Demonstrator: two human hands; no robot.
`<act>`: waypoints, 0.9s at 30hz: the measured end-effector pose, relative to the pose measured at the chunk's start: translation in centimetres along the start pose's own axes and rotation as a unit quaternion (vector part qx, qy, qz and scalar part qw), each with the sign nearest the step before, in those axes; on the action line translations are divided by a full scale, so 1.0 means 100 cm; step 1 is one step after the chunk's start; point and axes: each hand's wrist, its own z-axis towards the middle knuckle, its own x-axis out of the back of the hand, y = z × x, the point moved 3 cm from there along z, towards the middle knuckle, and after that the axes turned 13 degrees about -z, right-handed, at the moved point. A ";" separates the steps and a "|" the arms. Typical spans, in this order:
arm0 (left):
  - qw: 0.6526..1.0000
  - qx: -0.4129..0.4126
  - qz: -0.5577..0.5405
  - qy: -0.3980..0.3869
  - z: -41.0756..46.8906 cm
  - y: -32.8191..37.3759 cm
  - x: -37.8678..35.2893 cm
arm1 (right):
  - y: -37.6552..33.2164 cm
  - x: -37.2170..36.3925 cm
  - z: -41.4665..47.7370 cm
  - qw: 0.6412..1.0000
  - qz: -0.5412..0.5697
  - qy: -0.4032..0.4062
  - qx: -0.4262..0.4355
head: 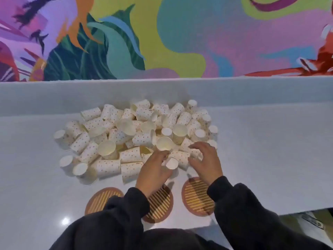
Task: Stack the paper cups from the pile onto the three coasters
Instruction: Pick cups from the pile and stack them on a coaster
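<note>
Novice: Cups lie in one loose pile (135, 138) on the table (261, 159), some on their sides, some bottom-up. The three coasters are in a row near me: left coaster (100, 199), middle coaster (160, 204), right coaster (197, 196). No cup shows on any of them (my sleeves (126, 204) cover part of two). How do I start well?

Coach: Look at your hands first. Your left hand (153, 170) is at the near edge of the pile. Its fingers (161, 156) and thumb are curled on the near cup (172, 165), which has its white bottom upward. Your right hand (205, 161) is over the cups just beside it, fingers apart and bent, and I judge it grips nothing yet.

Novice: So the near cup goes on the middle coaster?

Coach: Any coaster is good, I think. Important is to choose one direction, for example all bottom-up, because cups nest only when they point the same way. Hold the wall lightly; thin paper probably dents under a hard pinch. Set the first cup in the centre of the coaster, so the column does not lean.

Novice: And the right hand?

Coach: Let it take a free cup from the top of the pile, not one under others, otherwise the neighbours may roll toward the coasters.
</note>
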 end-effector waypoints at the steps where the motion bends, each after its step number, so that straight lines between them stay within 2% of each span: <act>1: 1.000 -0.002 0.007 -0.005 0.003 0.000 -0.004 | 0.004 0.002 0.000 1.000 -0.023 0.007 0.002; 4: 0.998 0.006 0.062 -0.024 0.008 -0.001 -0.014 | 0.017 0.003 -0.003 0.996 -0.088 -0.003 -0.016; 7: 0.995 0.016 0.092 -0.028 0.013 -0.005 -0.021 | 0.031 -0.004 -0.006 0.990 -0.126 -0.047 -0.041; 10: 0.992 0.018 0.119 -0.033 0.016 -0.012 -0.028 | 0.040 -0.012 -0.007 0.987 -0.133 -0.080 -0.043; 19: 0.980 0.002 0.197 -0.021 0.022 -0.020 -0.032 | 0.052 -0.021 0.002 0.990 -0.105 -0.070 -0.056; 23: 0.989 0.029 0.141 -0.042 0.021 -0.016 -0.032 | 0.056 -0.021 0.004 0.990 -0.072 -0.089 -0.078; 27: 0.996 0.076 0.022 -0.049 0.020 -0.005 -0.025 | 0.056 -0.017 -0.001 0.987 -0.004 -0.114 -0.111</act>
